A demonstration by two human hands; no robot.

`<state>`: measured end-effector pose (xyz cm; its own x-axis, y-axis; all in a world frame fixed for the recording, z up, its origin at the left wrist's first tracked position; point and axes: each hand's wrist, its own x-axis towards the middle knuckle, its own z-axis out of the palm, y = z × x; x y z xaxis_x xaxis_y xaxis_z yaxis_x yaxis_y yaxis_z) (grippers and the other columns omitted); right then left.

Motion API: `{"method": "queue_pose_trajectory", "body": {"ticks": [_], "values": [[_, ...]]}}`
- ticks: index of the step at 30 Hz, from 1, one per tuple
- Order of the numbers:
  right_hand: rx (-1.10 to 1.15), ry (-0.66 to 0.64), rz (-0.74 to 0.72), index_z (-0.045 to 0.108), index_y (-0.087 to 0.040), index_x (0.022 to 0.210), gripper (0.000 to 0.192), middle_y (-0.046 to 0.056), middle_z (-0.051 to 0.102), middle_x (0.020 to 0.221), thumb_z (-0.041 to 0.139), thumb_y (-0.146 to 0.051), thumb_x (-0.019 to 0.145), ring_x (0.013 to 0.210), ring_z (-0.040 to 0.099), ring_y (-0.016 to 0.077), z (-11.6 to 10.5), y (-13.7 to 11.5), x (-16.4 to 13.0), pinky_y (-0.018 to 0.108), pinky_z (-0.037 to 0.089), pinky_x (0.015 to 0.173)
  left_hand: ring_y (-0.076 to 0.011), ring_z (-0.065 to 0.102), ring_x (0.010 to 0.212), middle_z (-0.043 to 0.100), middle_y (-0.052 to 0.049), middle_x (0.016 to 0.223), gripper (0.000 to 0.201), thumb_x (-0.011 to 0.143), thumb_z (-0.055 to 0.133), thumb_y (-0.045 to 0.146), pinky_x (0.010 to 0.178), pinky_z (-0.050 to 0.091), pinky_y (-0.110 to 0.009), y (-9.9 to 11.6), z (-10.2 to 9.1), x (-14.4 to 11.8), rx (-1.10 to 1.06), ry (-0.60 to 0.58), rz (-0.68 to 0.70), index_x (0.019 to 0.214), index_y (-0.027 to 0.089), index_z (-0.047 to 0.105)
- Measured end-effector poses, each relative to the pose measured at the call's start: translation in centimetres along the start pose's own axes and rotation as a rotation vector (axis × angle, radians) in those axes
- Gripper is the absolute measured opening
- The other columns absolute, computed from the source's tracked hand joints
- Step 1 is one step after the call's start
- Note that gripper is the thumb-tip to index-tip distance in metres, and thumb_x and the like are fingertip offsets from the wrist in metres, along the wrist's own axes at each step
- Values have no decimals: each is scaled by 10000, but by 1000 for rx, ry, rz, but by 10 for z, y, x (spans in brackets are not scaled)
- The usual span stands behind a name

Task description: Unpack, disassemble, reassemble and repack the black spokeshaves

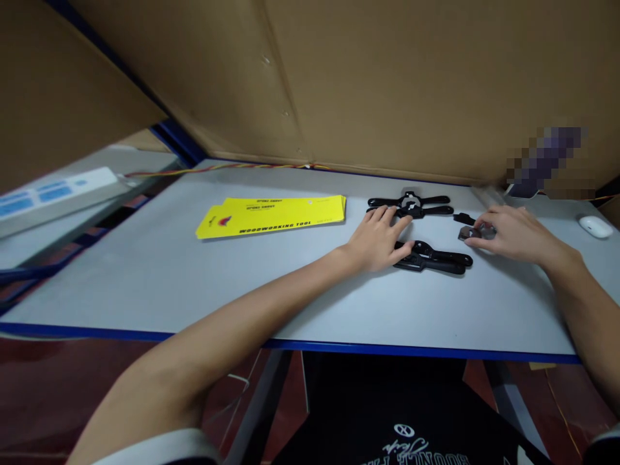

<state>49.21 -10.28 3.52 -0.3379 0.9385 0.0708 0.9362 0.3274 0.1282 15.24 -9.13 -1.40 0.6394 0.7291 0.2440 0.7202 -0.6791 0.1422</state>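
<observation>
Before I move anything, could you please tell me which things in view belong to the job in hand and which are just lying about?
Job, it seems:
black tools at the left hand
dark piece in the right hand
yellow cards, probably

Lying about, apparently:
white mouse
power strip
red-and-yellow wire

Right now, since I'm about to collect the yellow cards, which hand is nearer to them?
Left: the left hand is just right of the yellow cards, at the black tools; the right hand is farther right.
</observation>
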Motion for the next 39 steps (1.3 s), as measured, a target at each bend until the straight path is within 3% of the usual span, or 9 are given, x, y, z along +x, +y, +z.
{"method": "queue_pose_trajectory", "body": {"ticks": [10, 14, 17, 21, 24, 29, 35, 39], "values": [[36, 47, 36, 748, -285, 819, 453, 129, 751, 909, 661, -721, 907, 827, 694, 363, 3, -5, -2, 583, 545, 789, -424, 563, 1329, 644, -219, 1415, 670, 1078, 381, 614, 1149, 474, -618, 1, 0, 0, -5, 24, 12, 1521, 161, 598], [100, 153, 29, 794, -267, 993, 396, 165, 769, 1019, 582, -602, 988, 947, 721, 407, -8, -20, -4, 590, 533, 855, -412, 569, 1298, 654, -212, 1390, 651, 1090, 332, 600, 1127, 484, -591, 3, -5, 2, 64, -12, 37, 1459, 146, 618], [177, 226, -48, 795, -253, 1134, 389, 162, 780, 1056, 490, -479, 1050, 986, 725, 391, -14, -40, -6, 560, 538, 885, -406, 589, 1263, 664, -217, 1350, 627, 1096, 318, 579, 1105, 496, -570, 6, -10, 3, 103, -44, 45, 1383, 125, 641], [250, 245, -238, 771, -221, 1070, 359, 175, 780, 1134, 455, -392, 1069, 1019, 725, 364, -9, -65, -7, 534, 567, 914, -391, 612, 1194, 688, -213, 1264, 581, 1100, 317, 554, 1035, 522, -544, 9, -13, 3, 129, -49, 60, 1314, 131, 654], [324, 249, -295, 737, -232, 1019, 314, 169, 782, 1205, 445, -334, 1070, 1096, 731, 352, -2, -73, -7, 525, 579, 970, -377, 620, 1156, 699, -198, 1216, 539, 1100, 329, 529, 1009, 528, -528, 9, -13, 3, 111, -32, 84, 1287, 144, 657], [384, 212, -272, 740, -241, 1191, 299, 142, 802, 1185, 485, -331, 1064, 1097, 750, 345, 5, -74, -7, 550, 601, 981, -360, 630, 1136, 688, -185, 1222, 521, 1105, 316, 510, 1014, 537, -521, 7, -13, 3, 79, -33, 122, 1296, 154, 643], [385, 176, -334, 771, -218, 1310, 420, 144, 721, 1506, 440, -229, 1051, 1362, 698, 332, 13, -71, -6, 578, 576, 1138, -349, 629, 1179, 637, -192, 1355, 495, 1111, 308, 472, 1054, 540, -530, 4, -11, 3, 25, -32, 161, 1357, 166, 609], [436, 154, -329, 796, -255, 1283, 407, 113, 790, 1378, 453, -250, 1064, 1285, 737, 325, 14, -72, -4, 592, 599, 1108, -351, 606, 1208, 622, -192, 1395, 453, 1103, 326, 448, 1082, 525, -537, 1, -8, 3, 2, 6, 202, 1321, 177, 617]]}}
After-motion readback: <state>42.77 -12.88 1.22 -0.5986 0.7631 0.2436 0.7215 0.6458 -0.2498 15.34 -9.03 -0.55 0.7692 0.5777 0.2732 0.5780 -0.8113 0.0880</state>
